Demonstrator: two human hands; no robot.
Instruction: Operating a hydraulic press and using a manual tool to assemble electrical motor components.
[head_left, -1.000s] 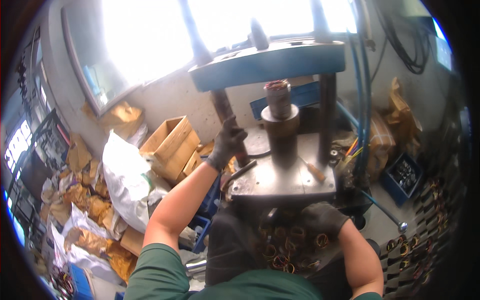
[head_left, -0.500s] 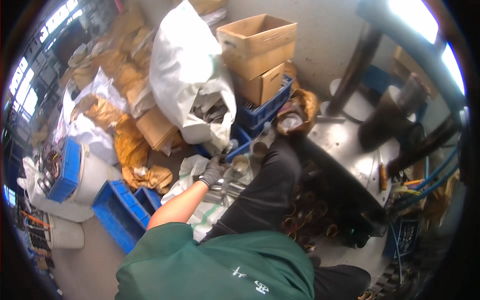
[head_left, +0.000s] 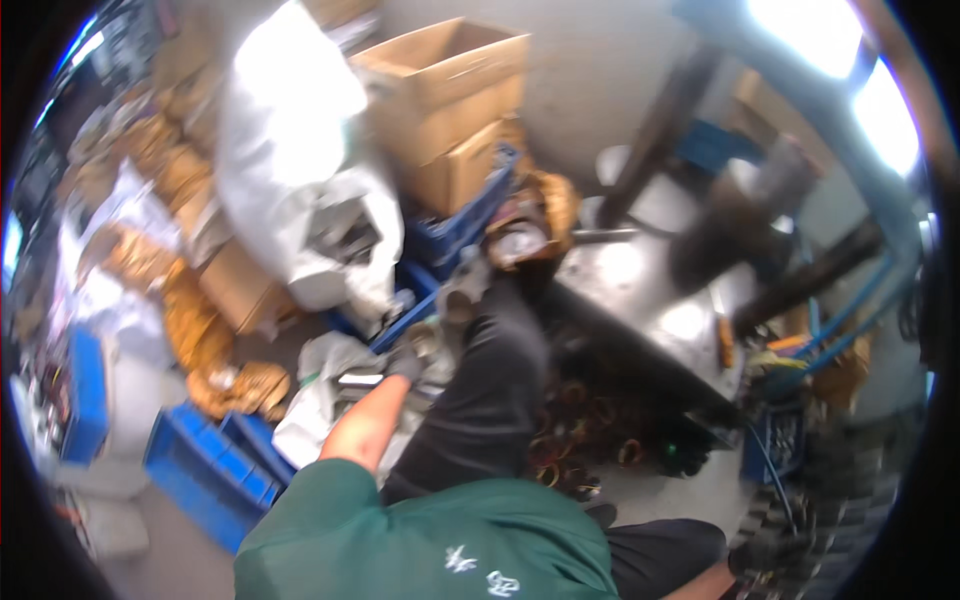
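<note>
My left hand (head_left: pixel 405 361), in a grey glove, reaches down to a white woven sack (head_left: pixel 300 425) left of my knee. Shiny metal tubes (head_left: pixel 358 380) lie on the sack beside it. Just past the hand stands a short metal cylinder (head_left: pixel 424 338), with a second metal cup-shaped piece (head_left: pixel 459 306) farther off. Motion smears the fingers, so whether they grip anything does not show. My right forearm (head_left: pixel 708 582) comes in at the lower right edge; the dark, blurred right hand (head_left: pixel 752 556) is hard to make out there.
Blue bins (head_left: pixel 205 465) stand at my left. Ahead are a tall white sack (head_left: pixel 285 150) of metal parts and stacked cardboard boxes (head_left: pixel 440 90) by a blue crate (head_left: pixel 455 235). A metal-topped bench (head_left: pixel 640 285) with machine posts fills the right; several ring-shaped parts (head_left: pixel 570 440) lie beneath.
The whole view has swung right, so the surroundings sit farther left. My left hand stays by the tubes and cylinder. My right forearm has come into view at the lower right.
</note>
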